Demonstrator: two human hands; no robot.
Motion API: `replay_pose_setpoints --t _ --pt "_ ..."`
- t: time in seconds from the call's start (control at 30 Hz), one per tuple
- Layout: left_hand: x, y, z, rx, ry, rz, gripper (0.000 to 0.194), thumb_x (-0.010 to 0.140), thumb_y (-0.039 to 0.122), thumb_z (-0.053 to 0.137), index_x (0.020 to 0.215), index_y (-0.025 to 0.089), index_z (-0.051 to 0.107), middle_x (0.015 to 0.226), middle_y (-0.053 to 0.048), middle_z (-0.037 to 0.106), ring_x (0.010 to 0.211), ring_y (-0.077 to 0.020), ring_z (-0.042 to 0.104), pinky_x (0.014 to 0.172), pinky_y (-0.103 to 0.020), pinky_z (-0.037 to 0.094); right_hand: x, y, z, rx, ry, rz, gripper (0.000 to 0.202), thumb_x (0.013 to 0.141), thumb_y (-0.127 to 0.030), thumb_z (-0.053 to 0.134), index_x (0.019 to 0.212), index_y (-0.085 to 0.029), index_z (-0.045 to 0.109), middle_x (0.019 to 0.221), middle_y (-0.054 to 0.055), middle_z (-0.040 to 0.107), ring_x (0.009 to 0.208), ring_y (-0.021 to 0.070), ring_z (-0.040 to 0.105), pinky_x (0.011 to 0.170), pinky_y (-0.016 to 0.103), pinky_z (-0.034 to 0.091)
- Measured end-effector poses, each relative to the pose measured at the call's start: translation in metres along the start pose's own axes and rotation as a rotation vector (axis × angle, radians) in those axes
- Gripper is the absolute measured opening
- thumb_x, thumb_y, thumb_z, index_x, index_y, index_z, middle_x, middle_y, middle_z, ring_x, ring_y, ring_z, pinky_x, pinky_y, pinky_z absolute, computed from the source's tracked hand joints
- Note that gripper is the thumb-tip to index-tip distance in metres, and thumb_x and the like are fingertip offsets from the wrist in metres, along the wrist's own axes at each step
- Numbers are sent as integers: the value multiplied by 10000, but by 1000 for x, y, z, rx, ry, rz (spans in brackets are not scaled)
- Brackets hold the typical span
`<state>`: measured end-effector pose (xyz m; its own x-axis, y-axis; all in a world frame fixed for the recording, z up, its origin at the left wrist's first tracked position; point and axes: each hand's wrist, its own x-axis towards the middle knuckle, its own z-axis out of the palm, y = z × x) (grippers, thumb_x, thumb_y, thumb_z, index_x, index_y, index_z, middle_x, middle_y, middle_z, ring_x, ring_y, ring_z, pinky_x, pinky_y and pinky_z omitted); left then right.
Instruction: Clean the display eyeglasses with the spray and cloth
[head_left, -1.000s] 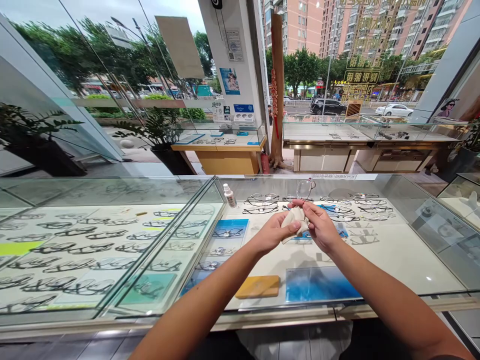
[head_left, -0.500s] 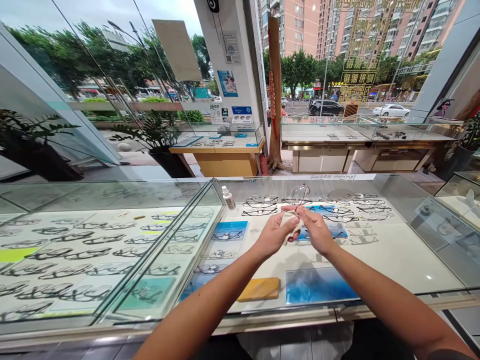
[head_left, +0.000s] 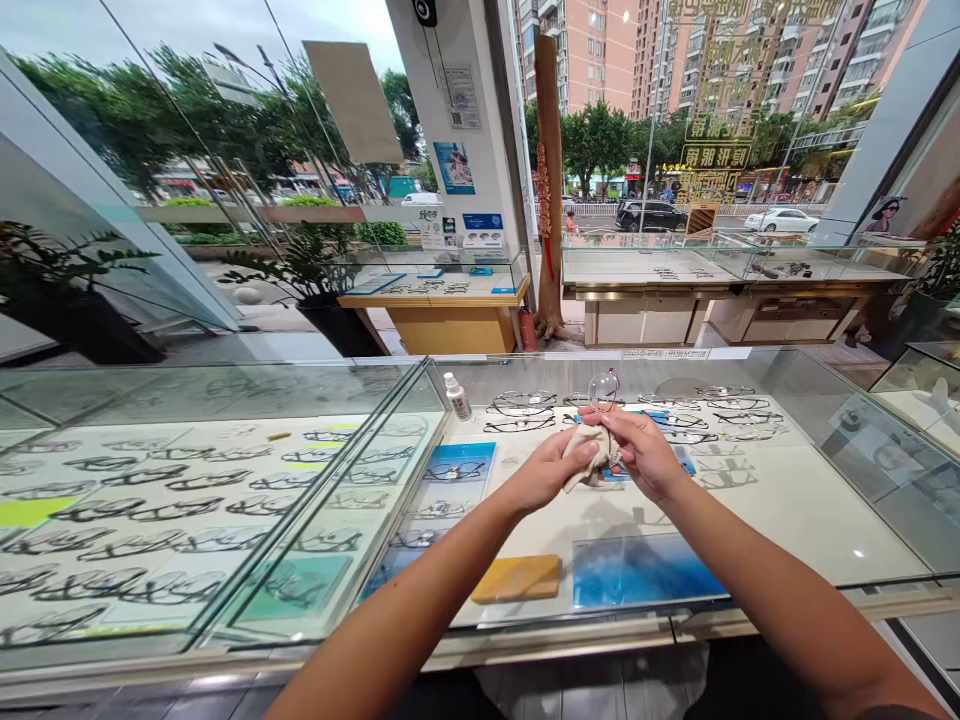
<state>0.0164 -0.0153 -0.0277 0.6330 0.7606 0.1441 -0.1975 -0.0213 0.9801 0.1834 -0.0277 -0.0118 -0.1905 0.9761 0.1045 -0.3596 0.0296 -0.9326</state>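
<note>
Both hands meet above the glass display case. Fingers of my left hand (head_left: 547, 468) are closed on a crumpled beige cloth (head_left: 589, 462). Beside it, my right hand (head_left: 646, 452) is closed on a pair of thin-framed glasses, touching the cloth too. One round lens of the glasses (head_left: 603, 390) sticks up above the fingers; the cloth and fingers hide the rest. A small white spray bottle (head_left: 457, 397) stands upright to the left of the hands.
A yellow-brown case (head_left: 517, 578) and a blue sheet (head_left: 641, 572) lie near the front edge of the display case (head_left: 570, 632). Rows of eyeglasses (head_left: 161, 508) fill the left case. More display counters (head_left: 450, 298) stand by the window.
The cloth has opened out and shows more between the hands. The raised lens has shifted slightly lower, and my right hand has turned and moved a little to the right.
</note>
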Motion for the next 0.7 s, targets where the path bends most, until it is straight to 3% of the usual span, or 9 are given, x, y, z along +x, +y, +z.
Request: replay_pose_setpoints --t 0.1,0.2,0.3,0.43,0.53,0.6,0.7 --pt "0 0 -1 11 49 6 587 753 653 851 969 128 704 830 -74 739 699 -144 634 672 -262 506 0 0 1 17 2 21 318 738 -514 851 897 -240 879 1063 53 781 466 20 335 404 227 336" --pt "2 -1 1 37 114 3 602 736 680 843 927 138 664 729 -45 712 600 -121 588 585 -238 457 0 4 5 12 -6 41 392 711 -559 877 955 -252 883 876 29 734 488 63 490 425 238 362" --pt "3 -3 1 87 155 19 616 763 744 776 890 160 630 616 -11 666 498 -108 513 500 -231 383 -1 7 7 -16 -49 22 426 724 -600 864 977 -257 880 961 50 753 518 127 609 465 297 445" --pt "4 -5 -1 181 167 27 665 844 836 600 793 172 604 554 -7 612 468 -117 473 484 -252 361 -1 8 6 -54 -77 -11 434 762 -631 829 956 -245 875 1143 91 777 613 159 631 533 328 487" --pt "5 -7 -4 261 174 95 701 831 870 577 779 172 614 657 -22 634 568 -137 538 548 -262 409 1 5 1 -104 -25 -90 395 759 -625 840 884 -252 871 1239 99 765 980 247 690 763 356 550" --pt "6 -8 -6 300 209 129 719 822 887 568 761 172 616 703 -28 633 627 -147 557 587 -267 426 3 1 -3 -112 10 -159 351 778 -603 834 871 -266 868 1253 93 764 1195 285 645 991 409 511" --pt "9 -8 -11 260 294 91 749 816 913 536 730 173 619 659 -18 599 620 -148 536 609 -275 436 5 -5 -10 -102 43 -222 284 816 -554 802 846 -279 863 1235 85 765 1285 303 608 1159 467 396"
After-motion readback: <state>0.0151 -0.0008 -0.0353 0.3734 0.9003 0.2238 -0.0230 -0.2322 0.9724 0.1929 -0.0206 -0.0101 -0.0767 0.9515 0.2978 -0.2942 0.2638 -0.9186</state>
